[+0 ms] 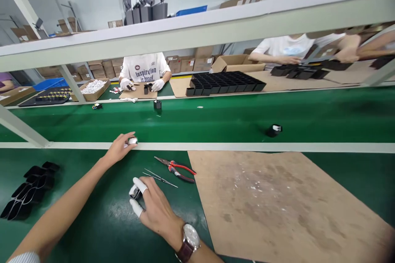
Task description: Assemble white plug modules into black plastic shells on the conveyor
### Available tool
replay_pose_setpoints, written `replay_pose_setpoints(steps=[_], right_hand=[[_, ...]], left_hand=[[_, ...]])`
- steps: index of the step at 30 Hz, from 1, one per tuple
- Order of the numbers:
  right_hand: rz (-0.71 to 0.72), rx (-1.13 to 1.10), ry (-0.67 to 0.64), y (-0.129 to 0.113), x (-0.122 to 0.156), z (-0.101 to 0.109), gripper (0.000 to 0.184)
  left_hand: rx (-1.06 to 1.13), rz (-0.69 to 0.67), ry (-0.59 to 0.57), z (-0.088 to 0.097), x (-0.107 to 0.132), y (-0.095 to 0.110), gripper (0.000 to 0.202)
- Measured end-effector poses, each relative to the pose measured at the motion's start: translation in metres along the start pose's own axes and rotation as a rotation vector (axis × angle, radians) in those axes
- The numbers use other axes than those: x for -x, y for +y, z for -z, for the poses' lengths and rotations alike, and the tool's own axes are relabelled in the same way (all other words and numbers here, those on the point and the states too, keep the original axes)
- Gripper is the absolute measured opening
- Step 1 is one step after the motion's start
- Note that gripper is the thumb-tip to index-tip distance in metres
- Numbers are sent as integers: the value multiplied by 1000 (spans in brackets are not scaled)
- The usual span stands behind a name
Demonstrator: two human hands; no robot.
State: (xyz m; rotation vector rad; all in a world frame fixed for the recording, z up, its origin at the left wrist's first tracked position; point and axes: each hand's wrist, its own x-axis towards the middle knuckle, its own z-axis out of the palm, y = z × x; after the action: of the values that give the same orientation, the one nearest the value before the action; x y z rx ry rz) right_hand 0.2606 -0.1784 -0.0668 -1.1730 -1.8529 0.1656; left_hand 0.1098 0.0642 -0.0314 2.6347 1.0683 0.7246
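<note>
My left hand (119,148) reaches to the white rail at the near edge of the green conveyor belt (216,117), its fingers closed on a small black and white part (132,141). My right hand (152,205), with white finger cots on thumb and forefinger and a watch on the wrist, pinches another small black part (135,192) on the green table. Red-handled pliers (176,169) and thin tweezers (160,178) lie just beyond my right hand.
A brown cardboard sheet (277,201) covers the table to the right. A stack of black trays (27,191) lies at the left. Two small black parts (157,104) (273,130) ride the belt. Across it, other people work beside a large black tray (225,82) and boxes.
</note>
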Motion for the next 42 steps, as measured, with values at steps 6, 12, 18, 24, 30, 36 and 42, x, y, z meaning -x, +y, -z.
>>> replay_pose_setpoints(steps=[6,12,18,24,30,36,42], right_hand=[[-57,-89,-36,-2,-4,3,59],[-115,-155,-12,0,-4,-1,68],[-108,-162,31,1,-3,1,54],[-59,-17,-30,-1,-5,12,40],[1,155,-166,4,-8,21,34],[59,119,-98,3,-6,22,43],[42,4,-204,-1,-12,18,34]], left_hand=[[-122,177,129,70,98,-47,59],[35,74,55,77,128,-7,74],[512,-88,-373,28,134,60,97],[611,-2,-319,0,144,63,73],[629,40,-376,7,144,64,78],[667,74,-420,11,142,67,80],[684,94,-457,12,144,65,82]])
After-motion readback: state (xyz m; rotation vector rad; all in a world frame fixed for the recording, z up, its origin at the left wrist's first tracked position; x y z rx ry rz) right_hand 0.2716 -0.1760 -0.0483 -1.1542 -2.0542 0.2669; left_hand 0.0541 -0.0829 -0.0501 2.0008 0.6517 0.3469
